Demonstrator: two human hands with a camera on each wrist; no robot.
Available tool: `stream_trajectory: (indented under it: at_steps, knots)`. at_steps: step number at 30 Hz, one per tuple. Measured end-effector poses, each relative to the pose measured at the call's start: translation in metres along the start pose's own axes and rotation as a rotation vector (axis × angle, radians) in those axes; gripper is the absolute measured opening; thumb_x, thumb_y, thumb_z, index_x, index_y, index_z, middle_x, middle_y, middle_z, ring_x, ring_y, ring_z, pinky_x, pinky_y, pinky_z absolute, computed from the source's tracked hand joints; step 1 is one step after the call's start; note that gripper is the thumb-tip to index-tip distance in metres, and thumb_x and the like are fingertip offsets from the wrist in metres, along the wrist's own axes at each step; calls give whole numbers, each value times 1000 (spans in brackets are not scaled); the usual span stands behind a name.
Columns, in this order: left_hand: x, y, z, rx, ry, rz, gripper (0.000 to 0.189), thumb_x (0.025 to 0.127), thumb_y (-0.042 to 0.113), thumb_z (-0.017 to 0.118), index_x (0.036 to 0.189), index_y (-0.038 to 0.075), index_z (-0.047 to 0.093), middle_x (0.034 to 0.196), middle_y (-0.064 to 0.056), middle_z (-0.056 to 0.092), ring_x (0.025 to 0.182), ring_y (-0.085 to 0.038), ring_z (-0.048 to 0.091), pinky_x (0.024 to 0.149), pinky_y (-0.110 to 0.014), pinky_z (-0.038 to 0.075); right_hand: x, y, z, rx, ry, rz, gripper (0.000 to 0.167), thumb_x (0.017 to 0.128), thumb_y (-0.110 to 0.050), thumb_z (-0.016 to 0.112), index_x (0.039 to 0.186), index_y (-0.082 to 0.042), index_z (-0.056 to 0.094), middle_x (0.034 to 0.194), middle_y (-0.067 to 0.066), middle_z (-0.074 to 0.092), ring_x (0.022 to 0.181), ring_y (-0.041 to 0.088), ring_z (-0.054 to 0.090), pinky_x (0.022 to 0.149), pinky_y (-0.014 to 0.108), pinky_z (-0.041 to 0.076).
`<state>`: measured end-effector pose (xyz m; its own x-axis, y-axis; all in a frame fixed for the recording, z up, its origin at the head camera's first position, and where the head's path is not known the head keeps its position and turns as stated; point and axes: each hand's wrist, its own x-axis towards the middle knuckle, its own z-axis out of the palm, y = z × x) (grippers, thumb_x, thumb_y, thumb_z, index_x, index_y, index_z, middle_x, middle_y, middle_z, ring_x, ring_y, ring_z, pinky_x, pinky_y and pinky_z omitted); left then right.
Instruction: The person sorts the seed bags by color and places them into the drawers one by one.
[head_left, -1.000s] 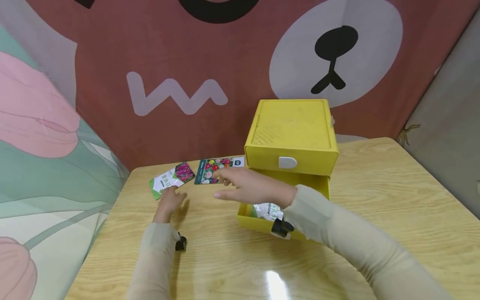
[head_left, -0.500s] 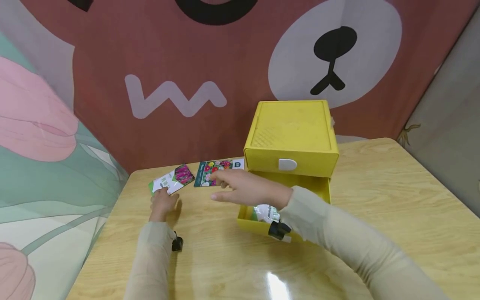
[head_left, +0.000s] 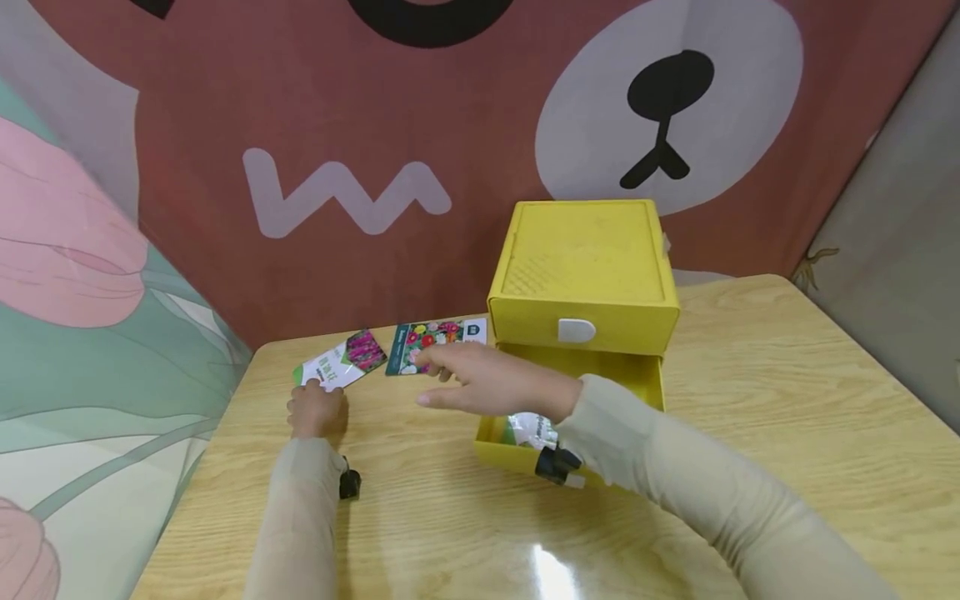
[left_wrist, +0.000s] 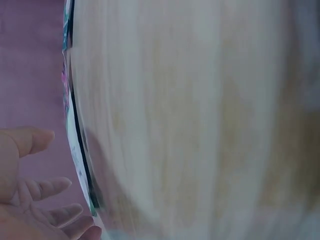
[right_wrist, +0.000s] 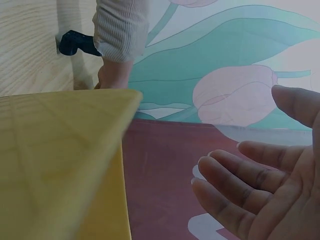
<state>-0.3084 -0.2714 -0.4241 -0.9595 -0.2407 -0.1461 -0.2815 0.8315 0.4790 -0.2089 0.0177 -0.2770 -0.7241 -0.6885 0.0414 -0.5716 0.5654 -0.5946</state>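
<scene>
My left hand (head_left: pixel 315 408) reaches to the near edge of a white and green seed packet (head_left: pixel 332 367) with purple flowers. Its fingertips touch or nearly touch the packet; in the left wrist view the thumb stays apart from the loosely bent fingers. My right hand (head_left: pixel 498 379) hovers above the table, holding nothing, in front of a second seed packet (head_left: pixel 426 335) with a dark strip and many-coloured flowers, which it partly covers. Below that wrist, a white and green packet (head_left: pixel 531 429) lies in the pulled-out yellow drawer (head_left: pixel 502 450), partly hidden by the sleeve.
A yellow drawer box (head_left: pixel 585 250) with a white handle stands at the back, its lower drawer out. Behind the wooden table (head_left: pixel 787 400) hangs a printed cloth (head_left: pixel 360 100). Each wrist carries a small black camera.
My left hand has moved slightly left and its fingers have come over the packet's near edge. The right hand has shifted only slightly left.
</scene>
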Motion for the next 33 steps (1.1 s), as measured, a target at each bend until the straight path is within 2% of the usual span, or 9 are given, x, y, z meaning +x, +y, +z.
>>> stream_trajectory:
  at_steps: [6, 12, 17, 20, 26, 33]
  knots:
    - [5, -2, 2, -12, 24, -42, 56, 80, 25, 38, 118, -14, 29, 111, -36, 27, 100, -49, 28, 81, -58, 26, 0, 0, -1, 19, -20, 9, 48, 86, -35, 49, 127, -10, 39, 120, 2, 47, 102, 14, 48, 83, 27, 41]
    - [16, -6, 5, -6, 69, -102, 58, 81, 28, 41, 119, -15, 28, 108, -35, 29, 100, -48, 30, 82, -57, 26, 1, 1, 1, 9, -12, -6, 47, 87, -34, 49, 125, -9, 40, 119, 2, 48, 101, 15, 49, 82, 27, 41]
    - [25, -8, 7, 54, 32, -103, 58, 84, 29, 39, 123, -11, 26, 111, -36, 27, 102, -48, 28, 83, -56, 26, 2, 1, 1, 10, -11, 1, 47, 86, -34, 50, 125, -8, 40, 119, 3, 48, 101, 15, 49, 82, 26, 41]
    - [25, -7, 5, 82, 17, -101, 56, 85, 30, 38, 124, -9, 28, 111, -37, 27, 102, -49, 27, 83, -56, 26, 3, 0, 1, 13, -17, 7, 47, 86, -34, 50, 125, -9, 41, 119, 2, 48, 101, 14, 49, 82, 26, 41]
    - [28, -8, 8, 106, 74, -120, 52, 86, 32, 40, 117, -10, 34, 106, -36, 32, 100, -48, 31, 81, -56, 28, 2, 0, 2, 21, -28, 16, 47, 86, -35, 50, 125, -9, 41, 117, 2, 49, 101, 14, 49, 82, 26, 41]
    - [37, -8, 14, 131, 79, -168, 56, 87, 34, 40, 125, -5, 30, 111, -35, 33, 102, -47, 32, 83, -54, 28, 1, 1, 4, 32, -24, 23, 48, 86, -35, 50, 126, -10, 41, 116, 2, 50, 100, 12, 49, 81, 26, 41]
